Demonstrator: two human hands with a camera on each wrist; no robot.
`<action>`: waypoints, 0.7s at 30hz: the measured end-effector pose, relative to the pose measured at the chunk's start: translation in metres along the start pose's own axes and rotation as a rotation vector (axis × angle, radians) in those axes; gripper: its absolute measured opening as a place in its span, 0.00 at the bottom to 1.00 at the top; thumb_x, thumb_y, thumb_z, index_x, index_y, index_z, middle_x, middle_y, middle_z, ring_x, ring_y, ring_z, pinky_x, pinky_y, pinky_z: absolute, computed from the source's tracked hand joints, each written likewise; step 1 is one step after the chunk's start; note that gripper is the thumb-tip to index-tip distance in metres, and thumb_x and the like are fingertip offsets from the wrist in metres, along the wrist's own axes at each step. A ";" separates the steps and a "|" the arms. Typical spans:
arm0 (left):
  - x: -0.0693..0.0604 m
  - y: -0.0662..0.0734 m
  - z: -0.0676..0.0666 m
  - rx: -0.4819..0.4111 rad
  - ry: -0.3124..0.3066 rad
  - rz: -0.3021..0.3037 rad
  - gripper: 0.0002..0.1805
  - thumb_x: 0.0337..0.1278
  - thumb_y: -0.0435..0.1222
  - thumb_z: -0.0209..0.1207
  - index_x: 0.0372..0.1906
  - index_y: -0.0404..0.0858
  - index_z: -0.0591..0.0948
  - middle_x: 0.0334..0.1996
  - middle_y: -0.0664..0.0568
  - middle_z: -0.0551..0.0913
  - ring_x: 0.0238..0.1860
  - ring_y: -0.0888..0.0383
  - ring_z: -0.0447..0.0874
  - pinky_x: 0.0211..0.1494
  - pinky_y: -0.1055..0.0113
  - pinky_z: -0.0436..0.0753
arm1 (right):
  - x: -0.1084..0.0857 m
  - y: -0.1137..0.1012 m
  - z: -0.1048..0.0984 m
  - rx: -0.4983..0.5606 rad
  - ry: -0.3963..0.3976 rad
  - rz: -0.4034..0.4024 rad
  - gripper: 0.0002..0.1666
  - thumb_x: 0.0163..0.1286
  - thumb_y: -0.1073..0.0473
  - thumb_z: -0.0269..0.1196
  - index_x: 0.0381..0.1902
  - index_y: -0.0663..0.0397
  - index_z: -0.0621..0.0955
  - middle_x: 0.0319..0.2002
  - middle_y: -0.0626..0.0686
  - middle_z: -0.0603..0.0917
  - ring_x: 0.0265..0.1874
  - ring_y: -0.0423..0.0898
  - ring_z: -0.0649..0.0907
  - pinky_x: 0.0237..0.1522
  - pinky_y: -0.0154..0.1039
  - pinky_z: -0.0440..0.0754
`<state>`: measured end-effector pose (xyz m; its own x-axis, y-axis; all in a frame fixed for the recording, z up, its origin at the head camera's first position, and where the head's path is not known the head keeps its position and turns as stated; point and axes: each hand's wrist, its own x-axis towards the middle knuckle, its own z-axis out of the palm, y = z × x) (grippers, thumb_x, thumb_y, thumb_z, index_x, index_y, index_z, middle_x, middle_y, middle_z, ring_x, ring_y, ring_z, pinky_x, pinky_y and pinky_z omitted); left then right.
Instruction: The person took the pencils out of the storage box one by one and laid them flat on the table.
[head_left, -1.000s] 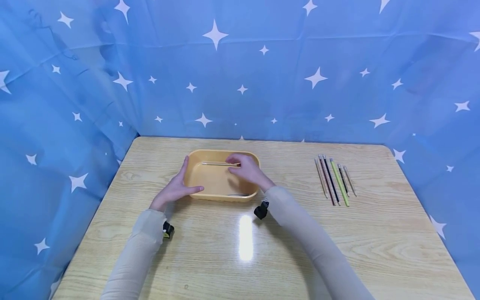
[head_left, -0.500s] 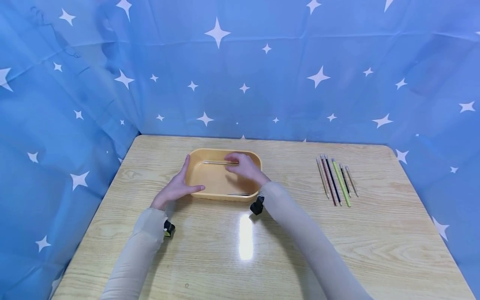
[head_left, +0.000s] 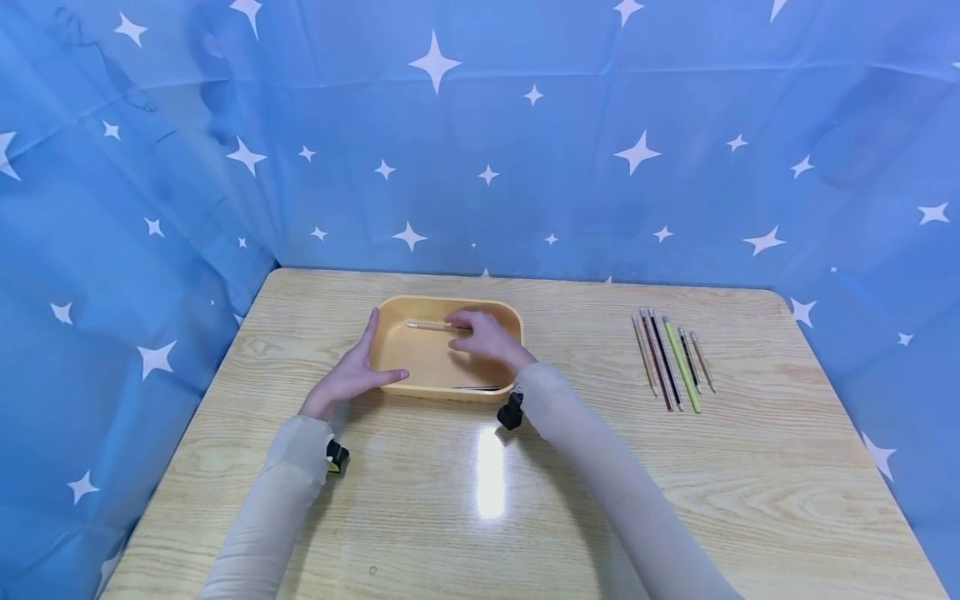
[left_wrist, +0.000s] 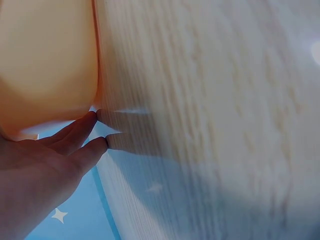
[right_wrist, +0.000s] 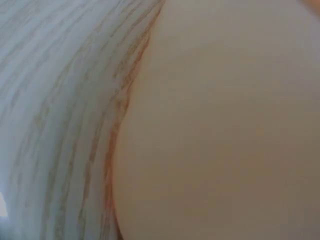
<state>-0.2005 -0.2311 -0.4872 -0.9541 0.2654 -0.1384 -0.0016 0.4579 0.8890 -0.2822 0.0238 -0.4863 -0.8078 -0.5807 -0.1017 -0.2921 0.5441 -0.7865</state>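
Note:
A shallow yellow-orange tray (head_left: 420, 375) stands on the wooden table. My left hand (head_left: 351, 372) is spread at its left end, the thumb lying over the near rim and the fingers along the outside. In the left wrist view, two fingertips of that hand (left_wrist: 55, 162) reach the table beside the tray wall. Inside the tray, a light pencil (head_left: 427, 326) lies near the far wall. My right hand (head_left: 489, 340) is over its right part, thumb and forefinger apart on either side of it. A dark thin pencil (head_left: 477, 388) shows partly behind the near wall.
To the right lie several pencils in a row, among them a lime-green pencil (head_left: 681, 364), a dark red pencil (head_left: 656, 360) and a short light pencil (head_left: 702, 362). A blue star-patterned cloth (head_left: 555, 150) hangs behind and left of the table (head_left: 420, 500).
My right hand has shifted slightly left along the pencil in the tray, covering more of it. The pencil's left end stays put. My left hand keeps its place at the tray.

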 end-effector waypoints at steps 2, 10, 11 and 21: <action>0.000 0.001 0.000 0.001 0.000 -0.002 0.66 0.50 0.41 0.71 0.75 0.46 0.27 0.76 0.45 0.31 0.74 0.42 0.37 0.72 0.46 0.45 | 0.001 0.001 0.001 -0.022 -0.007 -0.006 0.26 0.65 0.63 0.65 0.61 0.61 0.76 0.57 0.57 0.79 0.58 0.51 0.76 0.60 0.41 0.72; -0.001 0.002 -0.001 0.009 0.000 -0.005 0.67 0.50 0.42 0.71 0.75 0.46 0.27 0.76 0.46 0.31 0.74 0.42 0.37 0.72 0.45 0.45 | 0.002 0.000 0.002 -0.094 -0.042 -0.002 0.21 0.62 0.69 0.65 0.54 0.63 0.79 0.46 0.57 0.82 0.47 0.50 0.80 0.51 0.40 0.77; -0.001 0.002 -0.001 0.008 -0.001 -0.004 0.67 0.50 0.41 0.71 0.75 0.46 0.27 0.76 0.46 0.31 0.74 0.42 0.37 0.72 0.45 0.45 | 0.002 0.000 0.002 -0.103 -0.043 0.000 0.21 0.61 0.70 0.65 0.54 0.63 0.79 0.45 0.57 0.82 0.46 0.50 0.80 0.50 0.39 0.77; -0.002 0.002 0.000 0.009 0.001 -0.003 0.66 0.51 0.41 0.71 0.75 0.46 0.28 0.76 0.46 0.30 0.74 0.42 0.36 0.72 0.45 0.45 | 0.003 0.001 0.004 -0.170 -0.013 0.041 0.22 0.59 0.68 0.68 0.53 0.63 0.79 0.39 0.55 0.81 0.39 0.47 0.79 0.46 0.38 0.77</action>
<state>-0.1991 -0.2311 -0.4851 -0.9543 0.2636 -0.1406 -0.0015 0.4666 0.8845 -0.2829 0.0201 -0.4900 -0.8142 -0.5633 -0.1406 -0.3425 0.6615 -0.6671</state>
